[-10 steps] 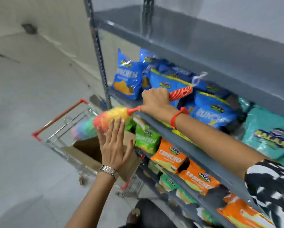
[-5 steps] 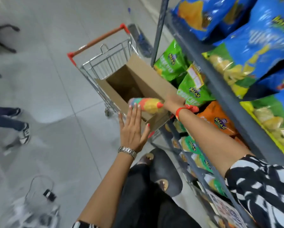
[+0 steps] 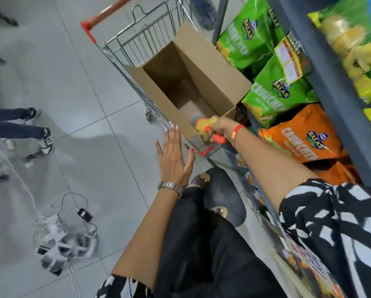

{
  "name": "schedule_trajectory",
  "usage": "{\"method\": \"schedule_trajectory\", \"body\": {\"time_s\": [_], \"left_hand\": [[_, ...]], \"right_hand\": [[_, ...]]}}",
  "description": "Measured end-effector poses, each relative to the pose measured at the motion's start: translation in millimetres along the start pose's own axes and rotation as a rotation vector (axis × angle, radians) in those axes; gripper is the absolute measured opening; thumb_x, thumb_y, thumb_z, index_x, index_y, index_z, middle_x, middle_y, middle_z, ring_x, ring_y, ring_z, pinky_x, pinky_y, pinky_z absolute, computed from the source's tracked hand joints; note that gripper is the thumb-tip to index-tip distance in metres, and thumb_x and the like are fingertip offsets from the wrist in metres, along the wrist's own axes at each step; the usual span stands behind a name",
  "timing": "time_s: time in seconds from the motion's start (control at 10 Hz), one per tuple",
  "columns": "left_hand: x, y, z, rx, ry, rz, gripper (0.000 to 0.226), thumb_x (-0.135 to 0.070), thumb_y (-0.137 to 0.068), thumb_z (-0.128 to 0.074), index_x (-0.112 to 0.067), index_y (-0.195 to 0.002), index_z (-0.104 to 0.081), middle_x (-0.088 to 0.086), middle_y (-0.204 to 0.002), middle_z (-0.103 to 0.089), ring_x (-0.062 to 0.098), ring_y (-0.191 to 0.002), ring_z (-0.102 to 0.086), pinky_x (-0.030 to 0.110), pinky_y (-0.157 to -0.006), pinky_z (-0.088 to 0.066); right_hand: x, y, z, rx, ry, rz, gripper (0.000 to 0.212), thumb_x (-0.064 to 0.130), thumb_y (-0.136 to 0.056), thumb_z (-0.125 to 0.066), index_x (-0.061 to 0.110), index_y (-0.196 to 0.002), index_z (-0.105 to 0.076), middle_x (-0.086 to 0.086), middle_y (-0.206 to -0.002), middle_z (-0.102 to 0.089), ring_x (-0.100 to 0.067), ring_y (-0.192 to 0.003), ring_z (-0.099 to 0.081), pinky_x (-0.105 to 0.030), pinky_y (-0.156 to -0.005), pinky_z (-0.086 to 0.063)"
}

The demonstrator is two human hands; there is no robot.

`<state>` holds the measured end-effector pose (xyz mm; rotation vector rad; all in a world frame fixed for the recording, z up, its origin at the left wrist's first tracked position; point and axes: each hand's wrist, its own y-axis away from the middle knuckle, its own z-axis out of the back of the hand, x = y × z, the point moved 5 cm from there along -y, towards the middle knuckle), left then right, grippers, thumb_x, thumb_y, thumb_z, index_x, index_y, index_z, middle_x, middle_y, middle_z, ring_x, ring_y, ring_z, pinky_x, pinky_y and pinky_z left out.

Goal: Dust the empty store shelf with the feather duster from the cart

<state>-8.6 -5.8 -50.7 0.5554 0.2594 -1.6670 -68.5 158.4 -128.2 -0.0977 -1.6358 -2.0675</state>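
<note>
The rainbow feather duster (image 3: 204,123) hangs head-down inside the open cardboard box (image 3: 212,67), which sits in the wire shopping cart (image 3: 137,39). My right hand (image 3: 221,127) is closed on its orange handle at the box's near corner. My left hand (image 3: 173,155), wearing a metal watch, hovers flat with fingers spread just left of the cart's near edge, holding nothing. The grey shelf edge (image 3: 335,104) runs along the right; the empty shelf is out of view.
Green (image 3: 272,91), orange (image 3: 303,138) and yellow snack bags fill the shelves on the right. Another person's legs and shoes (image 3: 40,140) stand at the left. Cables and a pile of chargers (image 3: 64,244) lie on the tiled floor near my black-trousered legs.
My view has tipped down from the shelves to the cart. My right hand carried the duster from shelf height down into the cardboard box; my left hand followed alongside, still spread.
</note>
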Motion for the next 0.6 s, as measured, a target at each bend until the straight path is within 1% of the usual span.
{"method": "schedule_trajectory", "body": {"time_s": [0.1,0.2,0.3,0.4,0.5,0.6], "left_hand": [[-8.7,-4.6,3.4,-0.011,0.019,-0.009,0.069,-0.046,-0.088,-0.023,-0.009,-0.146,-0.019,0.012,-0.154,-0.021,0.022,-0.143,-0.011,0.043,-0.115,0.006],[-14.8,-10.4,4.0,-0.013,0.041,-0.011,0.066,-0.044,-0.089,-0.026,-0.009,-0.145,-0.023,0.012,-0.153,-0.024,0.025,-0.143,-0.015,0.046,-0.115,0.003],[-18.7,-15.0,8.5,-0.075,0.091,-0.010,0.060,-0.037,-0.090,-0.034,-0.009,-0.144,-0.028,0.012,-0.151,-0.028,0.026,-0.141,-0.020,0.049,-0.115,-0.001],[-29.1,-18.5,12.3,-0.084,0.117,-0.016,0.062,-0.039,-0.089,-0.029,-0.009,-0.143,-0.030,0.013,-0.150,-0.030,0.027,-0.140,-0.022,0.049,-0.114,-0.003],[-41.0,-22.6,14.4,-0.084,0.122,-0.039,0.060,-0.038,-0.090,-0.031,-0.009,-0.143,-0.030,0.013,-0.150,-0.030,0.027,-0.140,-0.022,0.049,-0.115,-0.003],[-51.5,-24.8,19.2,-0.085,0.145,-0.046,0.057,-0.033,-0.092,-0.035,-0.010,-0.144,-0.028,0.011,-0.150,-0.031,0.026,-0.140,-0.024,0.047,-0.115,-0.002]], "right_hand": [[-7.8,2.3,-3.1,0.025,0.006,-0.005,0.030,-0.016,-0.089,-0.038,0.007,-0.070,-0.040,-0.014,-0.061,-0.036,-0.025,-0.040,-0.042,-0.029,-0.037,-0.035],[-16.9,7.7,-4.4,0.062,-0.016,-0.048,0.033,-0.011,-0.090,-0.041,0.007,-0.062,-0.039,-0.013,-0.056,-0.036,-0.019,-0.032,-0.042,-0.015,-0.029,-0.031],[-19.5,10.5,-4.6,0.056,-0.008,-0.042,0.030,-0.006,-0.087,-0.051,0.008,-0.062,-0.042,-0.009,-0.052,-0.043,-0.016,-0.035,-0.045,-0.016,-0.034,-0.036],[-18.6,18.5,-1.3,0.042,0.035,0.018,0.028,0.000,-0.085,-0.059,0.010,-0.062,-0.045,-0.008,-0.056,-0.048,-0.017,-0.041,-0.045,-0.024,-0.041,-0.037],[-21.3,22.2,0.1,0.055,0.083,0.072,0.024,0.010,-0.085,-0.060,0.013,-0.066,-0.046,-0.010,-0.063,-0.050,-0.020,-0.050,-0.044,-0.028,-0.046,-0.036],[-19.4,32.8,8.7,0.002,0.135,0.131,0.011,0.023,-0.085,-0.063,0.015,-0.081,-0.056,-0.013,-0.088,-0.061,-0.024,-0.074,-0.057,-0.028,-0.063,-0.044]]}}
